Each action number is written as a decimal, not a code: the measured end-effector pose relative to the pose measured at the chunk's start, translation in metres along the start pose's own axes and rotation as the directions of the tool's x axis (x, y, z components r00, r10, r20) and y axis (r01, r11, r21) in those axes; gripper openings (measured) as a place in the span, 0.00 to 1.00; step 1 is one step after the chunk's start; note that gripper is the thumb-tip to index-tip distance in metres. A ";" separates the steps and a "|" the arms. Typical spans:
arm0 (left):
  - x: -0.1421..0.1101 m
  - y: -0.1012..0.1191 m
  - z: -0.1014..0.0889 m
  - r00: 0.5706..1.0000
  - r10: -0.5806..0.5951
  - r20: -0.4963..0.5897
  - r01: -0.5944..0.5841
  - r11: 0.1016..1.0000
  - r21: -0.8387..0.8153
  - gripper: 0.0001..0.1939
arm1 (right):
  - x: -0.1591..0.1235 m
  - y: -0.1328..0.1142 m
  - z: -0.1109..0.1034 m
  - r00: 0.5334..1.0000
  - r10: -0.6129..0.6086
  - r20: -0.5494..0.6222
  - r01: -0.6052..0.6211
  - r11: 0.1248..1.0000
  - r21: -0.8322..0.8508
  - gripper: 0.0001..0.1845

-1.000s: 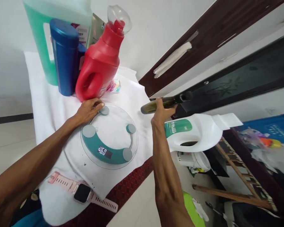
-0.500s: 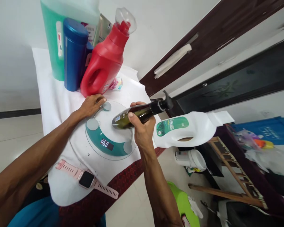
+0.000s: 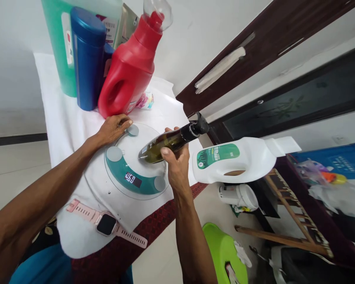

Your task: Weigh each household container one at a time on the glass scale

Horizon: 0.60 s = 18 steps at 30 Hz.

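My right hand (image 3: 179, 163) is wrapped round a dark olive pump bottle (image 3: 162, 146) with a black pump head. The bottle is tilted, its base low over the glass scale (image 3: 144, 167) and its pump pointing up and right; whether the base touches the glass I cannot tell. A lit display (image 3: 133, 180) on the scale's teal band shows digits. At the scale's far left rim lies my left hand (image 3: 115, 128), fingers stretched out, thumb by a round grey pad. A pink-strapped smartwatch (image 3: 106, 224) lies on the white cloth (image 3: 77, 242) nearest me.
A red jug (image 3: 130, 71), a blue bottle (image 3: 88, 59) and a large green-liquid container (image 3: 57, 51) stand at the back left. The white detergent bottle (image 3: 248, 157) stands close on the right. Lower right are a lime-green basin (image 3: 213, 244) and a wooden frame (image 3: 284, 240).
The pump bottle's pump end has swung slightly left and its tilt has steepened a little, with my right hand still round it. My left hand stays at the rim. The view has shifted slightly.
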<state>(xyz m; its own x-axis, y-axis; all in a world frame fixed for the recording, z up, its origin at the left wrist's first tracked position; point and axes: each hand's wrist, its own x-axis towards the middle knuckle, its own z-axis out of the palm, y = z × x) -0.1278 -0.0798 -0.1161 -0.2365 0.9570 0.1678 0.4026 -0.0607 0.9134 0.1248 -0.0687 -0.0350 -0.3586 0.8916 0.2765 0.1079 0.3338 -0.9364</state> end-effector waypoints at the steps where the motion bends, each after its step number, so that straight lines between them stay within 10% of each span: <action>1: 0.000 0.000 0.000 1.000 -0.002 0.003 0.002 1.000 -0.009 0.28 | -0.004 0.004 -0.002 0.999 -0.024 -0.041 0.026 0.999 0.037 0.38; 7: 0.001 0.000 0.000 1.000 -0.007 0.010 0.007 1.000 -0.013 0.25 | -0.043 0.039 -0.032 0.812 0.144 -0.566 -0.111 0.989 0.093 0.27; 11: 0.003 -0.001 0.001 1.000 -0.001 0.012 0.001 1.000 0.010 0.27 | -0.067 0.058 -0.052 0.724 0.221 -0.653 -0.199 0.974 0.110 0.26; 18: 0.002 0.000 0.000 1.000 0.002 0.006 -0.002 1.000 -0.010 0.29 | -0.068 0.051 -0.038 0.840 0.113 -0.530 -0.129 0.992 0.008 0.26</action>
<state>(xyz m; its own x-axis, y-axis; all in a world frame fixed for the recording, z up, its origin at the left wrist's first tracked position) -0.1285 -0.0782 -0.1156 -0.2304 0.9585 0.1677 0.3946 -0.0655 0.9165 0.1901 -0.1006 -0.0931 0.2027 0.9492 0.2406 0.1460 0.2136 -0.9659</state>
